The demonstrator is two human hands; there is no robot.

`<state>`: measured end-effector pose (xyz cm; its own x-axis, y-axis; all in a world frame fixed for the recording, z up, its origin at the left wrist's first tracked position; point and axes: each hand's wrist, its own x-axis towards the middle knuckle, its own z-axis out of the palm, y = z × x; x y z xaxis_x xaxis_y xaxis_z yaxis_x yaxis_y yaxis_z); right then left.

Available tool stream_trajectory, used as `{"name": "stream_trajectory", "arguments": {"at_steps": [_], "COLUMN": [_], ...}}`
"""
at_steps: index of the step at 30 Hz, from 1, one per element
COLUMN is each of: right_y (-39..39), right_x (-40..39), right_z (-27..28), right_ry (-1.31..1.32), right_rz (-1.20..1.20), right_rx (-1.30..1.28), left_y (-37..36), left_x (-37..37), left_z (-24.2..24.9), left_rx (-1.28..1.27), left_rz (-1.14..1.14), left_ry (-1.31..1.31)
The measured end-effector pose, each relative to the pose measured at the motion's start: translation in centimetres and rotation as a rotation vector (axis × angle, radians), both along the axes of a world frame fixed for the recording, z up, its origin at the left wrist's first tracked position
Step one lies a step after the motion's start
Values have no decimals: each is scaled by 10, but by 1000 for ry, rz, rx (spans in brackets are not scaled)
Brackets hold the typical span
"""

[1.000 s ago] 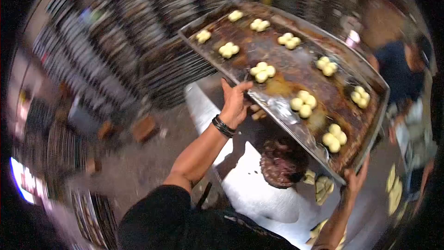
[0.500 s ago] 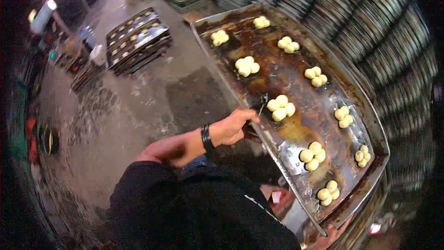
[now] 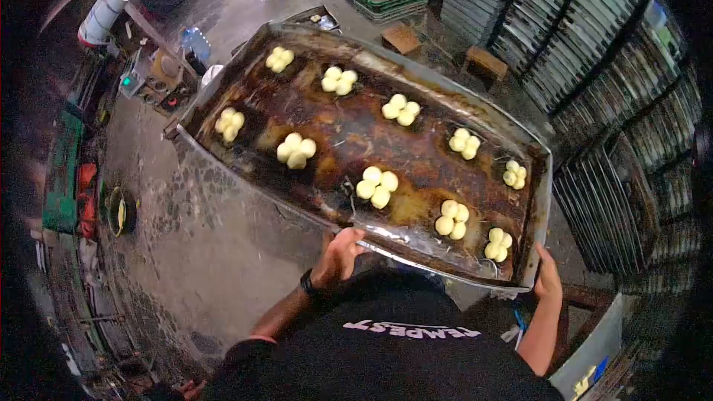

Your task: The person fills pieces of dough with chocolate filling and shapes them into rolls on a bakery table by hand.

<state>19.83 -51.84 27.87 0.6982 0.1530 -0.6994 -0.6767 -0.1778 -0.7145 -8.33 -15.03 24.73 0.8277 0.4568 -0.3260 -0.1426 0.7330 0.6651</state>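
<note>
I count one tray (image 3: 416, 241), long, dark and greasy, held out in front of me over the wet floor (image 3: 215, 252). On it sit nine dough pieces (image 3: 377, 186), each a cluster of three small balls. Five run along the far edge of the tray, from the far left corner across to the right end; four run along the near edge, the last one close to the near right corner. They lie well apart from each other, none touching.

My left hand (image 3: 340, 256) is under the near edge of the tray, about midway along it, fingers curled up onto the rim and closed on it; the forearm comes up from below, bent at the elbow, with a dark band at the wrist. My right hand (image 3: 548, 278) grips the near right corner of the tray, fingers pressed to the outside of the rim, arm rising almost straight from below. The tray is tilted a little, its left end farther from me and higher in view than the right.

Beyond the tray, stacks (image 3: 609, 82) of empty trays stand in rows along the right and far side; I cannot count them. A white roll (image 3: 104, 13) lies at the far left, above a cluttered bench.
</note>
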Motion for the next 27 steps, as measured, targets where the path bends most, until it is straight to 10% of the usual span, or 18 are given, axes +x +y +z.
{"name": "stream_trajectory", "arguments": {"at_steps": [5,10,16,19,27], "right_y": [22,-12,14,0,35], "right_x": [30,63,56,49,-44], "right_z": [-9,-88,-33,-78,-135], "right_ry": [-168,-327,-298,-241,-278], "right_rz": [146,139,261,183,53], "right_rx": [-542,-466,-468,-252,-338], "left_y": [-18,-41,-73,-57,21], "left_x": [2,24,44,32,32], "left_z": [15,29,69,37,-30], "left_rx": [142,-3,84,600,313], "left_rz": [-6,104,300,171,248], "left_ry": [230,280,456,579,716]}}
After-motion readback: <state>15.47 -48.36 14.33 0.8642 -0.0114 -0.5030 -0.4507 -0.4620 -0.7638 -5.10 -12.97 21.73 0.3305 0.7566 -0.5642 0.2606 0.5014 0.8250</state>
